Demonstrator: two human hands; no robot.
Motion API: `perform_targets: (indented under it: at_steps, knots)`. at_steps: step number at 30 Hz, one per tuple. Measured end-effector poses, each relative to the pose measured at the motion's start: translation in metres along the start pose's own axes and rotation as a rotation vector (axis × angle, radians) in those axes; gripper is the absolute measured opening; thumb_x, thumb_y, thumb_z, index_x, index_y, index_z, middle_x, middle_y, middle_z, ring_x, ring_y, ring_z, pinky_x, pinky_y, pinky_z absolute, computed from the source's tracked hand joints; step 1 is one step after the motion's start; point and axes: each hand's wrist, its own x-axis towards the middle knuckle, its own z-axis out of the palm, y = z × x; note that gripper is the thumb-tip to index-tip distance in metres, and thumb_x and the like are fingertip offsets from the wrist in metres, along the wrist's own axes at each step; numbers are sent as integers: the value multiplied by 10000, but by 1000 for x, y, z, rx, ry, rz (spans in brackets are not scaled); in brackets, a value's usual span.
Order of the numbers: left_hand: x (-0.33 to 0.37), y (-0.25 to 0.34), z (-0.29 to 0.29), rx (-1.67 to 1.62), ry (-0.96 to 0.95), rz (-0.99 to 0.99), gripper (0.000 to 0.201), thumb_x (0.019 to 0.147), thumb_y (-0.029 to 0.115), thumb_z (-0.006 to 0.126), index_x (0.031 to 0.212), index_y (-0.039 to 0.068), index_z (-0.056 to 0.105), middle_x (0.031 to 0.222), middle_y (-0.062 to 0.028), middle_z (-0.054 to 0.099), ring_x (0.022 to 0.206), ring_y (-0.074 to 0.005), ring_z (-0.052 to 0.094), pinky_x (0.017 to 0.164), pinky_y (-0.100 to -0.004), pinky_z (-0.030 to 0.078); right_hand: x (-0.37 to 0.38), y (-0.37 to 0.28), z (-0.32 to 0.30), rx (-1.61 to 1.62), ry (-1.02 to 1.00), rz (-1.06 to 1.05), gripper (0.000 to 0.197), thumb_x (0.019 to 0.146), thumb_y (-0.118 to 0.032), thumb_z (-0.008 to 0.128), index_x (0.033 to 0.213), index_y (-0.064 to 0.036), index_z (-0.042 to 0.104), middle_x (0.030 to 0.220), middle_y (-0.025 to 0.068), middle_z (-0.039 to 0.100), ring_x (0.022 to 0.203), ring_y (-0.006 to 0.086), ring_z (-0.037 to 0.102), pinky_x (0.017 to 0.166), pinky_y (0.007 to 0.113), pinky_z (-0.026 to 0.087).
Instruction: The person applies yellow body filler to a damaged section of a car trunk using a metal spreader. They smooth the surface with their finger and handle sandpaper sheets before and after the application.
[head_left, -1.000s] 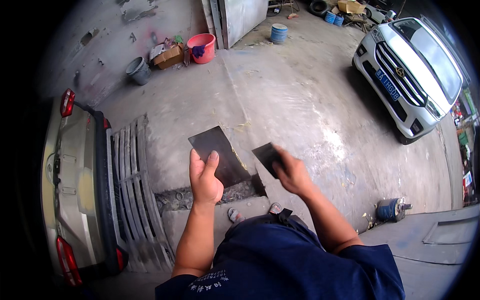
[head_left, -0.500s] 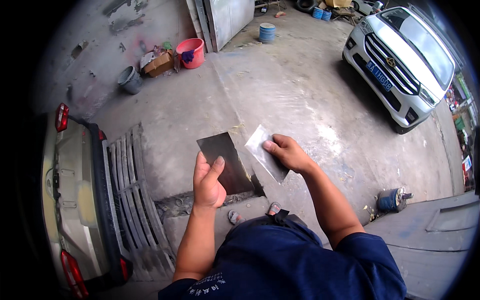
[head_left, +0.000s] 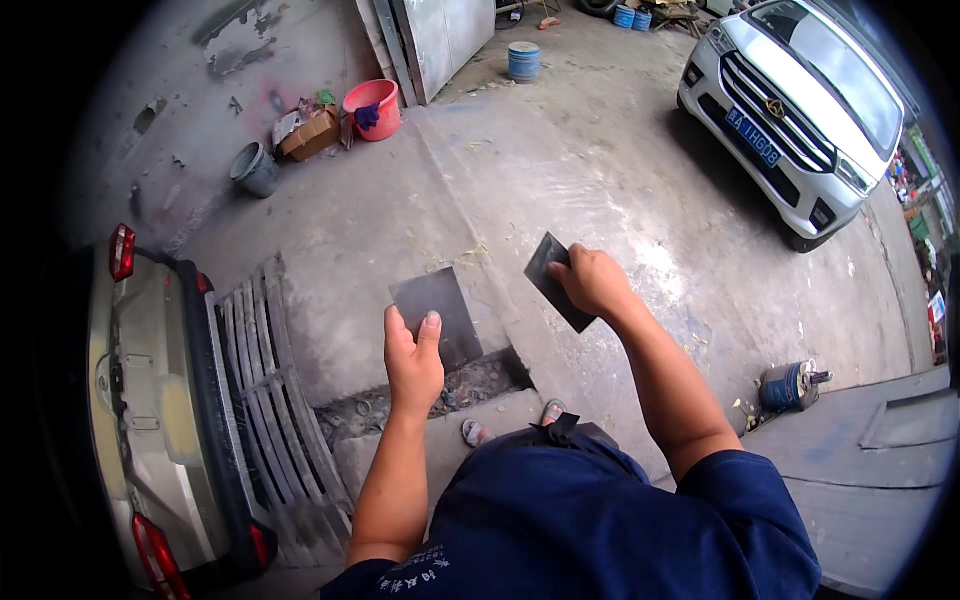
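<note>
Two thin, rectangular putty scrapers are in my hands, held apart in front of my body. My left hand (head_left: 414,365) grips the larger grey scraper (head_left: 443,305) by its near left edge, thumb on the upper face and the other fingers mostly hidden behind. Pinched at its upper right side, the smaller dark scraper (head_left: 556,288) is in my right hand (head_left: 592,283), tilted with its long edge slanting down to the right. Below the left scraper, a recessed drain channel (head_left: 470,392) with rubble in it runs in front of my feet.
On the left is a car's rear (head_left: 165,400) with yellowish patches, beside a slatted grating (head_left: 265,370). A white van (head_left: 800,130) stands far right. A grey bucket (head_left: 255,175), a cardboard box (head_left: 312,135), a pink tub (head_left: 385,125) and blue tins (head_left: 524,65) (head_left: 785,388) sit about.
My right hand has moved up slightly and turned its scraper, which now looks dark instead of shiny. The left scraper has tilted and appears lighter, moving off the drain channel's view.
</note>
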Motion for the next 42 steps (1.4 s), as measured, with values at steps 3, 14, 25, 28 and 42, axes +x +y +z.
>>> perform_targets:
  at_steps: [3,14,25,28,42]
  knots:
    - [1,-14,-7,-102,79,-100,166,961,84,510,1066,-13,426,981,-54,544,906,-92,476,828,-245,409,-20,16,11,142,-69,-24,453,886,-404,592,889,47,557,847,281,628,822,419,629,694,460,488]
    - [12,-41,-3,-5,-236,-338,338,996,298,480,807,34,575,724,21,558,681,-50,491,584,-216,389,-55,-4,5,344,-184,-252,387,866,-364,643,889,5,528,693,230,579,660,375,588,581,420,447]
    - [10,-50,36,83,-474,-276,182,895,180,645,911,-1,650,799,-1,640,738,-53,538,687,-236,466,-64,-9,3,144,-360,-453,359,856,-350,637,814,-13,518,725,241,604,738,444,592,623,476,464]
    - [-5,-39,32,3,-394,-415,202,898,200,653,895,-2,662,781,12,630,729,-45,522,676,-239,465,-66,-10,2,184,-396,-459,343,825,-281,673,772,16,509,706,247,584,700,447,582,595,457,451]
    - [-84,-43,-24,262,-272,-479,206,898,207,583,917,5,622,753,-35,638,708,-88,556,652,-279,456,-57,-12,69,491,-559,-420,385,875,-307,655,749,8,471,600,107,455,600,130,420,528,338,388]
